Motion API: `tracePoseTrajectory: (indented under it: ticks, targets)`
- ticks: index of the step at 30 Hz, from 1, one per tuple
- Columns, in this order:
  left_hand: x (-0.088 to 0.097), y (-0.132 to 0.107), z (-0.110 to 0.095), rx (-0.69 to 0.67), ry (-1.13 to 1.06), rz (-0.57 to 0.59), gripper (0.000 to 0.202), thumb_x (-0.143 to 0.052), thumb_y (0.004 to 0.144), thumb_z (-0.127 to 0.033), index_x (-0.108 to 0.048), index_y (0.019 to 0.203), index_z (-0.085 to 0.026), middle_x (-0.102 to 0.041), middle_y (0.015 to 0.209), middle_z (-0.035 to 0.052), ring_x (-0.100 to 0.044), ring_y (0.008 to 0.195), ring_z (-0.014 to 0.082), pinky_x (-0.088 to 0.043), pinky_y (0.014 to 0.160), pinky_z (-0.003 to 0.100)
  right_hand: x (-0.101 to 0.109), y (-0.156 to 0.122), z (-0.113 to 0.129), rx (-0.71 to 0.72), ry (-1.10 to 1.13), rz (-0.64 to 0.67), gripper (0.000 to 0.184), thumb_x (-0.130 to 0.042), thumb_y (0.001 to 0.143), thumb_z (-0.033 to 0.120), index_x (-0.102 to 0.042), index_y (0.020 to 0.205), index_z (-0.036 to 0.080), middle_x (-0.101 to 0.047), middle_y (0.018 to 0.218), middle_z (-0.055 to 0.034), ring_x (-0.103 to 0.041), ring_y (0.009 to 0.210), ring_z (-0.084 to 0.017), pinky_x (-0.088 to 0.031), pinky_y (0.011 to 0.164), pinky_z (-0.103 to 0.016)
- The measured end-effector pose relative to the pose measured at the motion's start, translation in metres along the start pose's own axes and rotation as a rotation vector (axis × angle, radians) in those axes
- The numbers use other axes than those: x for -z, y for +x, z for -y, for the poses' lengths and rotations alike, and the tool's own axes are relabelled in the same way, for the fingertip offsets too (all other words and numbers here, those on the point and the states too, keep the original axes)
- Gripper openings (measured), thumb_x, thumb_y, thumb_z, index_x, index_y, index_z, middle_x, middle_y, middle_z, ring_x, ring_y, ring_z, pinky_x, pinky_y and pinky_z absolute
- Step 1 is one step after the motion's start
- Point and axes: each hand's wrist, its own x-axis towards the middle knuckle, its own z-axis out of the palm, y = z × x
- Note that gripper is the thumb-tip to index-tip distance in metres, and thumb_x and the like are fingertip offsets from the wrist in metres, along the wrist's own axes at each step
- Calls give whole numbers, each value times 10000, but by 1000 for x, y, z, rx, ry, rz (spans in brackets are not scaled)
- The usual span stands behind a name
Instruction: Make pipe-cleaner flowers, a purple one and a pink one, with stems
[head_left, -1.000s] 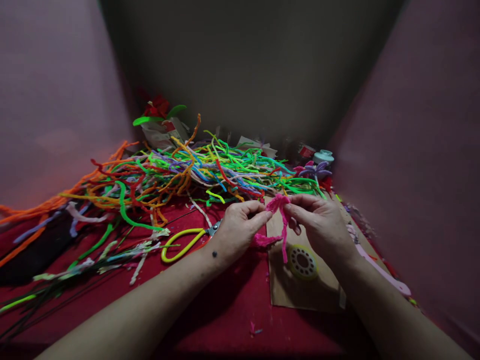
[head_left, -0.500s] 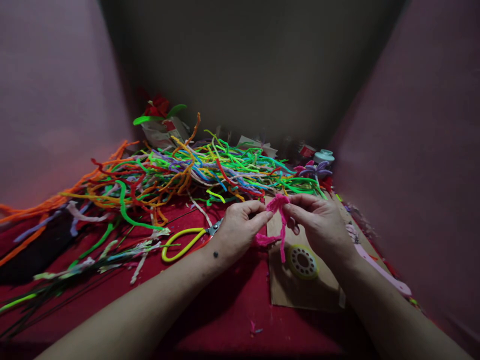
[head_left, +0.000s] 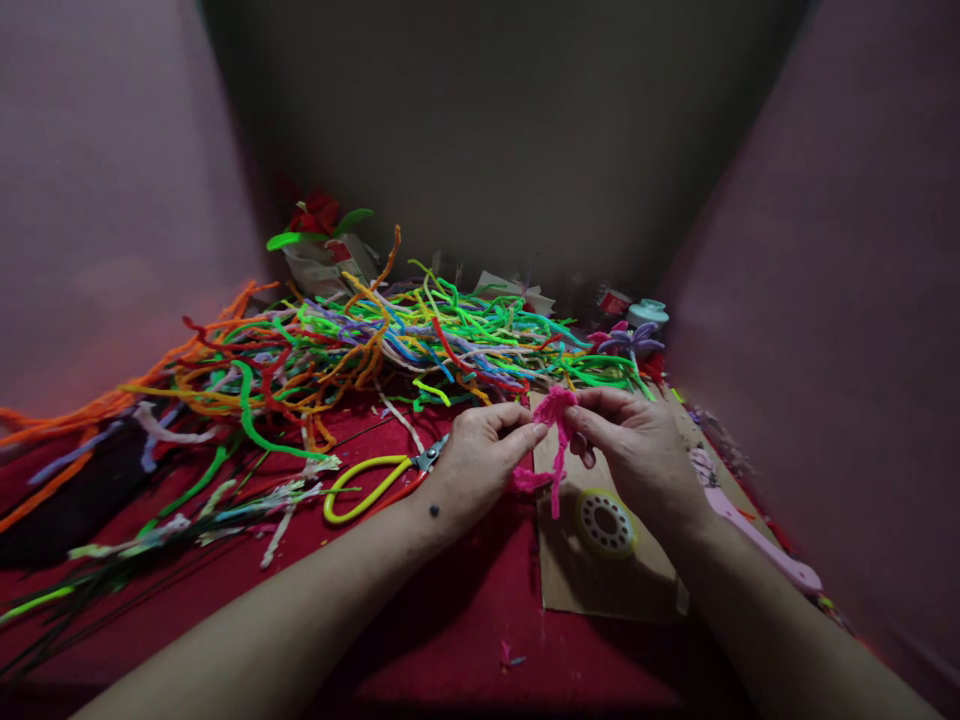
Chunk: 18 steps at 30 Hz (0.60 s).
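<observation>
Between my two hands is a bent piece of fuzzy pink pipe cleaner [head_left: 556, 405], folded into a petal-like shape with loose ends hanging down. My left hand [head_left: 487, 445] pinches its left side between thumb and fingertips. On the other side, my right hand [head_left: 630, 435] grips the upper right part, fingers pressed together. Below them a piece of brown cardboard [head_left: 600, 590] lies on the red cloth, and a yellow tape roll with a holed white core [head_left: 606, 522] rests on it. Beside my left wrist lie scissors with yellow handles [head_left: 367, 488], partly hidden by that arm.
A large heap of multicoloured pipe cleaners [head_left: 420, 335] spreads across the back and left. Thin stems with pale tips [head_left: 225, 515] lie at the left. A pink tool handle [head_left: 765, 545] lies right of my right wrist. Behind stand a pale-blue-lidded jar [head_left: 648, 314] and a purple flower [head_left: 631, 340].
The hanging end of the pink pipe cleaner has swung slightly left. Both hands keep nearly the same place and grip.
</observation>
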Motion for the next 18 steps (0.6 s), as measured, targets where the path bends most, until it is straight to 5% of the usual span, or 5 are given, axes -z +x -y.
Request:
tracePoseTrajectory:
  ticks: [18]
  targets:
    - [0, 2, 2, -9, -30, -16, 219, -566, 786, -299, -654, 687, -125, -533, 614, -23, -434, 584, 99, -334, 563, 224, -2, 1, -2, 9, 59, 77, 214, -653, 775, 340, -687, 843, 141, -609, 639, -6, -478, 499, -91, -398, 449, -223]
